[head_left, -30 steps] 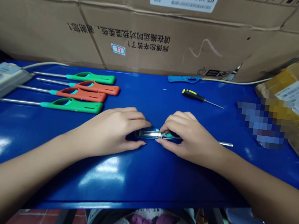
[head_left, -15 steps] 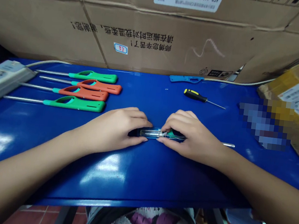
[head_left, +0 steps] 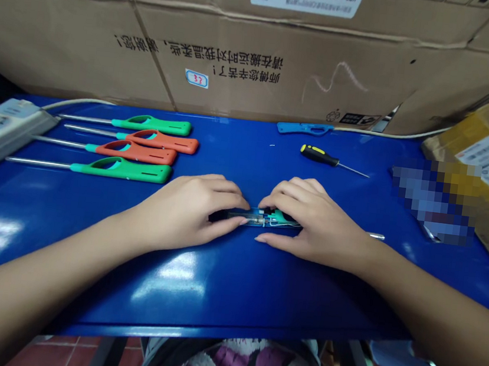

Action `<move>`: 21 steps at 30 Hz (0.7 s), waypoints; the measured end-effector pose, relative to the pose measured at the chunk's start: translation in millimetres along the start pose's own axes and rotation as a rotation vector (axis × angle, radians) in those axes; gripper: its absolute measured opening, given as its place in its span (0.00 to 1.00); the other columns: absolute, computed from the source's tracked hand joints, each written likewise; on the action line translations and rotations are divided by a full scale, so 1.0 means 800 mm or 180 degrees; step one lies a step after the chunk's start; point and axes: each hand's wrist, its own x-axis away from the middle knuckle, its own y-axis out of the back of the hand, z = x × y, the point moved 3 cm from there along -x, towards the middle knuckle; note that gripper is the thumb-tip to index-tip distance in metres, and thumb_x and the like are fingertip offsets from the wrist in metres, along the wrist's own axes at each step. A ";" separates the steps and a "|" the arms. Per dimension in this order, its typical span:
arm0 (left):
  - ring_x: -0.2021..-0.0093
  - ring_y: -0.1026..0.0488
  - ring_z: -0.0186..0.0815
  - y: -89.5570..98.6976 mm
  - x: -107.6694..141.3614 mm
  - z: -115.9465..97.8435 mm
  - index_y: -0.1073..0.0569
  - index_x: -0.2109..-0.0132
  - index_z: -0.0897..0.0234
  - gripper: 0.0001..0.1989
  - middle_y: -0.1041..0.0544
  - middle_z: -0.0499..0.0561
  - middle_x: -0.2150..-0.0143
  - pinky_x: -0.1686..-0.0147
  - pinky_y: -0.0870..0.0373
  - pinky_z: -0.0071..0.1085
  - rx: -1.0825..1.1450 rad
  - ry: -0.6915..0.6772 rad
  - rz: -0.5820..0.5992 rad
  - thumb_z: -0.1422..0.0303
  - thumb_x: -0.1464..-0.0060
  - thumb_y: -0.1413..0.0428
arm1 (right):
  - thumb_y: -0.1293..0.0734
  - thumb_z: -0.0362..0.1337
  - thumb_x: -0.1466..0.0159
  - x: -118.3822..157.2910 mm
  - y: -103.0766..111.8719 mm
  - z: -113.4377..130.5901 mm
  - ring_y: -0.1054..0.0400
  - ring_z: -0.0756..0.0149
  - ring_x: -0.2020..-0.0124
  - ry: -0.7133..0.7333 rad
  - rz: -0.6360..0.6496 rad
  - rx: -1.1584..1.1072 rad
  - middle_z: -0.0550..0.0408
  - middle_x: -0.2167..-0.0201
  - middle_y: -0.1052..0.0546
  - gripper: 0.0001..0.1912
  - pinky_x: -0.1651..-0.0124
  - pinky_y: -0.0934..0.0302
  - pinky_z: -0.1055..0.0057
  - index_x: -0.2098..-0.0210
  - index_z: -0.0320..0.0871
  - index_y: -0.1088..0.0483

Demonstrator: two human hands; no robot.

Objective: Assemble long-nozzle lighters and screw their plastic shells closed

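An opened long-neck lighter [head_left: 259, 218] lies across the middle of the blue table, its clear tank, thin wires and green inner part exposed in what looks like a blue half-shell. My left hand [head_left: 199, 207] is closed around its left end, thumb and fingers pinching the tank section. Over the right part arches my right hand [head_left: 307, 214], open, with thumb and forefinger apart on either side of the lighter. The metal tip [head_left: 376, 236] of the lighter's tube shows beyond my right wrist; the tube between is hidden under that hand.
Several assembled green and orange lighters [head_left: 130, 169] lie in a row at left, beside a white power strip [head_left: 11, 124]. At the back are a blue shell half [head_left: 302, 129] and a black-yellow screwdriver [head_left: 319, 155]. A cardboard box [head_left: 227, 32] stands behind; a taped parcel [head_left: 468, 139] sits right.
My right thumb and fingers have parted from the lighter's middle, uncovering the wires and green part. The left thumb has slid slightly right along the tank.
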 end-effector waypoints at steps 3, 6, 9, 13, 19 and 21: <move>0.53 0.23 0.39 0.001 0.000 0.001 0.22 0.52 0.60 0.10 0.19 0.50 0.53 0.51 0.27 0.35 0.0084 0.0083 -0.0038 0.64 0.33 0.47 | 0.32 0.44 0.32 0.000 -0.001 0.000 0.34 0.60 0.52 -0.0097 -0.0035 -0.0114 0.54 0.55 0.24 0.12 0.50 0.48 0.63 0.52 0.46 0.28; 0.53 0.23 0.39 0.001 -0.001 0.004 0.22 0.51 0.60 0.10 0.19 0.50 0.53 0.52 0.27 0.35 0.0192 0.0203 -0.0011 0.63 0.36 0.43 | 0.33 0.41 0.31 0.001 -0.006 -0.003 0.34 0.60 0.52 -0.0144 0.0016 -0.0187 0.54 0.55 0.24 0.10 0.50 0.48 0.63 0.52 0.46 0.28; 0.53 0.23 0.39 -0.001 -0.002 0.006 0.22 0.51 0.59 0.10 0.19 0.49 0.53 0.52 0.27 0.34 0.0328 0.0313 0.0040 0.63 0.38 0.41 | 0.32 0.41 0.31 0.001 -0.009 -0.005 0.35 0.60 0.51 -0.0134 0.0068 -0.0171 0.54 0.54 0.25 0.11 0.50 0.48 0.63 0.50 0.46 0.28; 0.54 0.23 0.38 -0.006 -0.004 0.004 0.22 0.51 0.60 0.10 0.19 0.49 0.55 0.52 0.29 0.34 0.0450 0.0353 -0.0085 0.64 0.36 0.43 | 0.33 0.42 0.31 0.001 -0.011 -0.006 0.35 0.60 0.52 -0.0114 0.0089 -0.0094 0.54 0.54 0.25 0.11 0.50 0.48 0.63 0.50 0.46 0.28; 0.52 0.24 0.39 -0.016 -0.006 0.004 0.22 0.50 0.61 0.10 0.19 0.50 0.53 0.50 0.30 0.35 0.0521 0.0301 -0.0202 0.66 0.36 0.42 | 0.30 0.44 0.34 0.000 -0.007 -0.004 0.35 0.59 0.50 -0.0111 0.0103 -0.0107 0.54 0.53 0.25 0.16 0.48 0.46 0.61 0.49 0.47 0.29; 0.52 0.24 0.38 -0.015 -0.006 0.007 0.22 0.49 0.60 0.10 0.19 0.50 0.53 0.49 0.29 0.35 0.0565 0.0318 -0.0172 0.66 0.36 0.42 | 0.29 0.44 0.35 0.001 0.001 -0.007 0.35 0.58 0.49 -0.0148 0.0098 -0.0127 0.54 0.52 0.25 0.17 0.47 0.46 0.61 0.48 0.48 0.30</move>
